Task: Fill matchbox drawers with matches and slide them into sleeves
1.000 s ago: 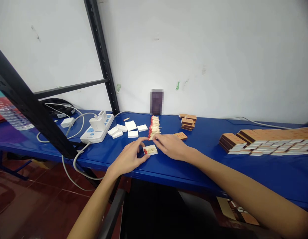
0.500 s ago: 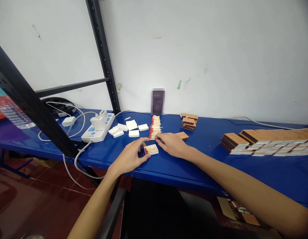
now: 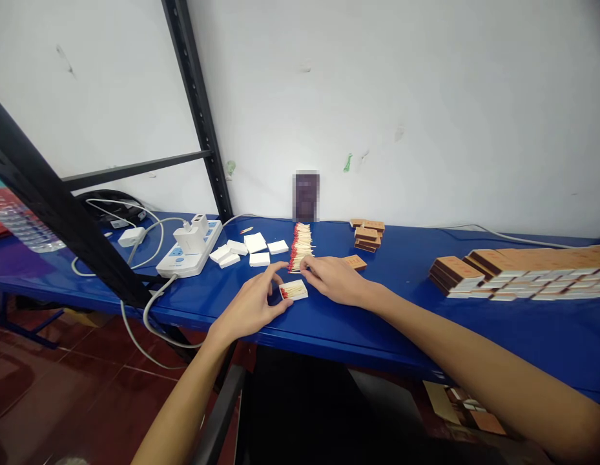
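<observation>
white tray (image 3: 301, 296) | open, lying flat, red-headed matches (image 3: 292, 292) inside | match row (image 3: 303, 247) | heads left, just beyond tray

Head view, clock read from the small white open-topped rectangular tray (image 3: 300, 292) on the blue painted tabletop (image 3: 387, 323). Tray holds pale wooden matches (image 3: 292, 292), red heads toward 9. Bare left hand (image 3: 254, 302) at 9, thumb and fingers curled about the tray's end. Bare right hand (image 3: 339, 281) at 2, fingertips bunched at the near end of a long row of red-tipped wooden matches (image 3: 303, 244), which runs toward 12; grip hidden. White rectangular card pieces (image 3: 254, 243) at 10 to 11. Stacked orange-brown matchboxes (image 3: 367, 238) near 1; larger matchbox stack (image 3: 532, 274), 3.
</observation>
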A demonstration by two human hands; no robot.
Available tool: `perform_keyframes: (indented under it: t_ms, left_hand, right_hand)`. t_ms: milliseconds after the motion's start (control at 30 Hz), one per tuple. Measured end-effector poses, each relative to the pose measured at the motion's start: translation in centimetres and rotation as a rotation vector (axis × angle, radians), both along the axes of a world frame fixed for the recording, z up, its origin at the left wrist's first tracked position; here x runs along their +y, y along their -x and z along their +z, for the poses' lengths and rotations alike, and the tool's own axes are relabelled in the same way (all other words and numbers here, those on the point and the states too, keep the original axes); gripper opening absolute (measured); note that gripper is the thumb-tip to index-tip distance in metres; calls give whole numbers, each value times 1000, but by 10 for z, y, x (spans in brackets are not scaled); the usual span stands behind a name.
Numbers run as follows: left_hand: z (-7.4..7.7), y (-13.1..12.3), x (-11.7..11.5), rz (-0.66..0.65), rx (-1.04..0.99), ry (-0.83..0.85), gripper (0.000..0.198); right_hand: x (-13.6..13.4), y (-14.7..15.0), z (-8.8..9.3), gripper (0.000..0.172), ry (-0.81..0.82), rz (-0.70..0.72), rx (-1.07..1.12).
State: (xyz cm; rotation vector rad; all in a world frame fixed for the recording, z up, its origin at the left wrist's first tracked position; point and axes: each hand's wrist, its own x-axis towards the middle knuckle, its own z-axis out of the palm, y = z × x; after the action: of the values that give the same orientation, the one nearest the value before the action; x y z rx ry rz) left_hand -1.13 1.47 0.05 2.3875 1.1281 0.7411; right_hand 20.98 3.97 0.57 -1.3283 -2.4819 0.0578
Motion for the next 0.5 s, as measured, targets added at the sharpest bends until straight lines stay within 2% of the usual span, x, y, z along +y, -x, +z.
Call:
perform_keyframes:
  t_ms: [100,167,367,500]
  left_hand:
    - [0,0,-1,10,-2,6,66]
    - [0,0,-1,8,0,6,67]
    - [1,-1,-1,-1,11,-2,65]
    - [0,-1,0,4,5,-5,65]
  right_hand:
    - [-7,4,4,13,-14,119,23]
    - [-8,4,4,13,-16,139,17]
    - [5,-2,-5,18,-21,-22,2]
    - [11,-3,-10,21,22,-34,-29]
